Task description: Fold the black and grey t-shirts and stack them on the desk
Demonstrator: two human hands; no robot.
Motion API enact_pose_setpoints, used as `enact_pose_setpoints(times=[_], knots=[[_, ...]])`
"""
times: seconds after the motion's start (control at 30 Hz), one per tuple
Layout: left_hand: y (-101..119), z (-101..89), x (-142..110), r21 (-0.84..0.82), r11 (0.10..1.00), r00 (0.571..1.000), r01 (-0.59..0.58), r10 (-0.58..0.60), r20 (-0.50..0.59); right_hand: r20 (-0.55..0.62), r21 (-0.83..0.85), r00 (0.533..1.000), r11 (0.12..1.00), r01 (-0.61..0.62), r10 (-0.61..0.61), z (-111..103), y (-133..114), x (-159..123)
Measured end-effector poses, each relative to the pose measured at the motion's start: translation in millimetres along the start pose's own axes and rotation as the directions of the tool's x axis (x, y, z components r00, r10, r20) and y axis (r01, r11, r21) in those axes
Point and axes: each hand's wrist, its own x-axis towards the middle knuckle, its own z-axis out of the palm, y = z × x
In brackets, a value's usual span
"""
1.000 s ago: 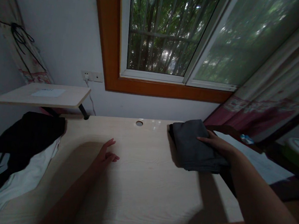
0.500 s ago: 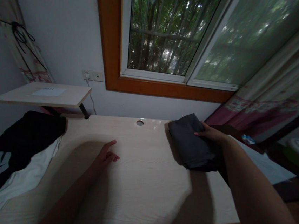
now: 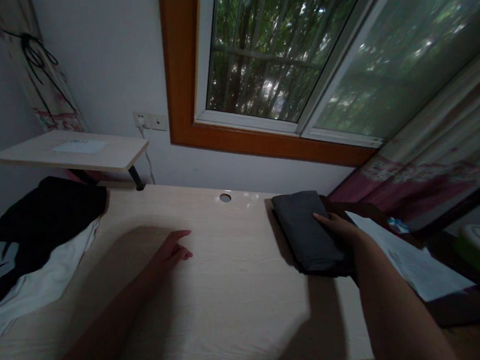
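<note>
A dark grey folded garment [image 3: 303,226] lies at the right end of the pale wooden desk [image 3: 229,292]. My right hand [image 3: 339,226] is at the garment's right side, the thumb on its top face and the other fingers out of sight behind or under it. Over the desk's left half is my left hand [image 3: 174,248], holding nothing, its index finger stretched out and the others loosely bent. Farther left, a black garment [image 3: 63,202] with grey print rests partly over a white cloth [image 3: 52,275].
A small raised shelf [image 3: 118,160] with a paper on it stands at the back left. Near the back edge is a round cable hole [image 3: 225,198]. Right of the desk lie white sheets [image 3: 414,264] on a dark surface. A window [image 3: 273,53] is behind.
The garment's top has become flatter and smoother, and its far corner has come down. My right hand has shifted slightly lower with it. My left hand has barely moved.
</note>
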Motion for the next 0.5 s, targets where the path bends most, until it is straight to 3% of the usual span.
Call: enact_pose_setpoints(times=[0.07,0.27,0.5], knots=[[-3,-0.3,0,0.0,1.0,1.0,-0.006,0.006,0.009,-0.024,-0.002,0.999,1.0,-0.022,0.022,2,-3,-7],[-5,0.1,-1,-0.013,1.0,1.0,-0.017,0.017,0.009,-0.176,-0.018,0.974,0.99,0.143,-0.144,5,-19,-18],[-3,-0.2,-1,-0.006,0.999,0.999,-0.037,0.037,-0.003,-0.241,-0.17,0.946,0.969,0.181,-0.219,-19,-14,1]])
